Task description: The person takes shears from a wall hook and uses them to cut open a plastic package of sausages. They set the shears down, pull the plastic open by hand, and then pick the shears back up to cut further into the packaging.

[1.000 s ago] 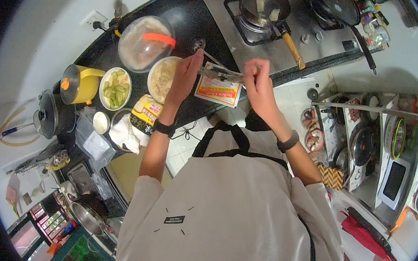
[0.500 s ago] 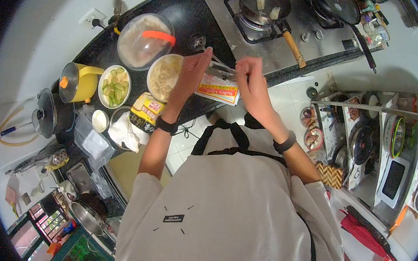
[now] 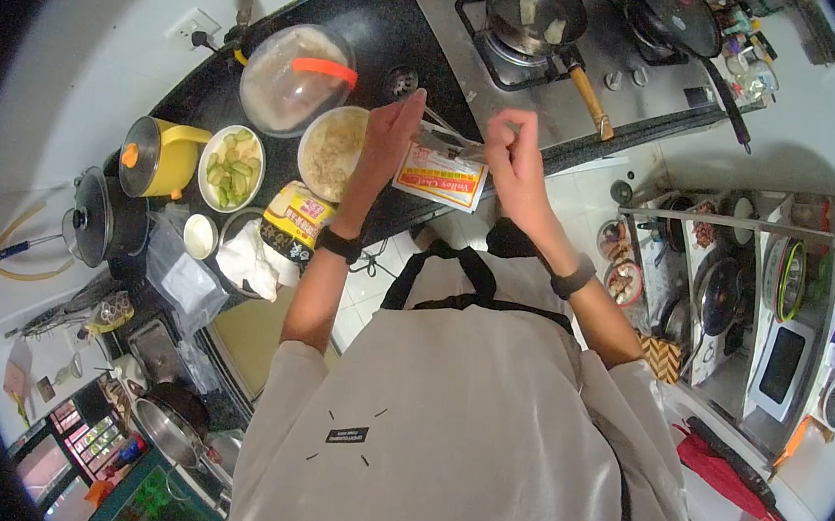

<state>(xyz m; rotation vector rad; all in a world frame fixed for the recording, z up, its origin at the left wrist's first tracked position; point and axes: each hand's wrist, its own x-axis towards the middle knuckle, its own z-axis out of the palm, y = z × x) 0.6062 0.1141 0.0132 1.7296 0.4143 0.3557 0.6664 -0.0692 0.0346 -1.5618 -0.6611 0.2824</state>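
Note:
A flat food packet (image 3: 440, 180) with a red and yellow "Valley Chef" label hangs between my hands at the counter's front edge. Its upper part looks clear and crumpled. My left hand (image 3: 389, 142) grips the packet's left upper side, with its fingertips partly hidden. On the other upper corner, my right hand (image 3: 517, 170) is closed in a pinch. Just left of my left hand is a bowl (image 3: 330, 155) of pale, chopped food. A yellow and black package (image 3: 298, 217) stands near my left wrist.
On the stove, a small pan (image 3: 536, 16) with a wooden handle holds two pale pieces; a lidded wok (image 3: 670, 19) is beside it. Along the counter are a covered bowl (image 3: 296, 83), a bowl of green slices (image 3: 231, 170), a yellow pot (image 3: 159, 159) and a white cloth (image 3: 249, 259).
My right hand has shifted slightly right, and the packet's label shows a little more fully. The view has moved slightly. Both hands keep their hold.

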